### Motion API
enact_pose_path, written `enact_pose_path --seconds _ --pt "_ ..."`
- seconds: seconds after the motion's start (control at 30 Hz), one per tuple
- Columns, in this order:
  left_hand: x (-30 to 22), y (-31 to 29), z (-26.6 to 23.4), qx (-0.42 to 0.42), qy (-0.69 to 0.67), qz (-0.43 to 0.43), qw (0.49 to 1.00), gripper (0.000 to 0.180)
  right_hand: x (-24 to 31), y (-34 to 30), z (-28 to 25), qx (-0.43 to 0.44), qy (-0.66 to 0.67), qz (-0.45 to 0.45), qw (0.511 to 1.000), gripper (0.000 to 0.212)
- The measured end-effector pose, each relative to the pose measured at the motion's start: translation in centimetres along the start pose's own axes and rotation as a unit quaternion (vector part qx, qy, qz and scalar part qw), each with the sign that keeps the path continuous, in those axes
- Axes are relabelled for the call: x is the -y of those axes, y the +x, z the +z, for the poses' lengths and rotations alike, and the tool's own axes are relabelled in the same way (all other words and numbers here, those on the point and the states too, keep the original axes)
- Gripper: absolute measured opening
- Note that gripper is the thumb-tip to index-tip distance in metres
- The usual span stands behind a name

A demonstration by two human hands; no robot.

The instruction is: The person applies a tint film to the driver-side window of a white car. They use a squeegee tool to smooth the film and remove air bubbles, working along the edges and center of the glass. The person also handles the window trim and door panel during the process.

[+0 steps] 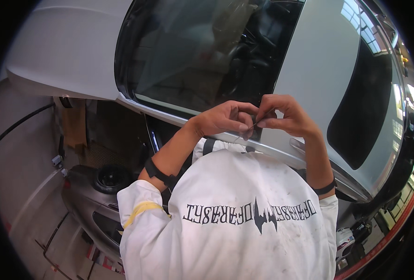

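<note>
My left hand and my right hand meet in front of my chest, close to the silver car's windshield. A thin dark strand, like a wire or thread, runs between their fingertips. Thumb and fingers of the right hand pinch it. The left hand's thumb and bent fingers close on it too; its lower end trails down toward my white shirt. What the strand is made of is too fine to tell.
The car's roof lies to the right, with a dark glass panel beyond. Its hood is at the far left. Lower left, a dark door panel carries a round black speaker. A black cable curves at the left.
</note>
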State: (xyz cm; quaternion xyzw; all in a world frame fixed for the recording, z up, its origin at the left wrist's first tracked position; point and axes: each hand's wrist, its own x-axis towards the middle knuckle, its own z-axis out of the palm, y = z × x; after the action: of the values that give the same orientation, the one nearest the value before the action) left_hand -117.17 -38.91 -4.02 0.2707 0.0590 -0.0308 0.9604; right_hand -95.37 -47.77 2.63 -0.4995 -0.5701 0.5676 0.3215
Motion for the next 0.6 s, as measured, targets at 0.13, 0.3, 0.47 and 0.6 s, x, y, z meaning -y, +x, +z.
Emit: enact_pose_path --seconds 0.13,0.3,0.47,0.6 --pt "1.5 0.9 0.9 -0.058 -0.006 0.015 0.998 0.05 -0.6 -0.6 -1.2 0.05 -0.033 0.008 0.998 0.021" --pt "3.2 1.6 0.8 -0.265 0.107 0.057 0.957 0.041 -1.8 -1.7 -4.4 -0.047 -0.203 0.022 0.978 0.029" --pt "4.0 3.7 -0.5 -0.456 0.29 0.048 0.84 0.02 -10.0 -4.4 -12.9 -0.202 -0.505 -0.096 0.833 0.025" --pt "3.9 5.9 -1.8 -0.508 0.397 0.063 0.762 0.019 -10.1 -4.2 -13.8 -0.196 -0.511 -0.132 0.826 0.022"
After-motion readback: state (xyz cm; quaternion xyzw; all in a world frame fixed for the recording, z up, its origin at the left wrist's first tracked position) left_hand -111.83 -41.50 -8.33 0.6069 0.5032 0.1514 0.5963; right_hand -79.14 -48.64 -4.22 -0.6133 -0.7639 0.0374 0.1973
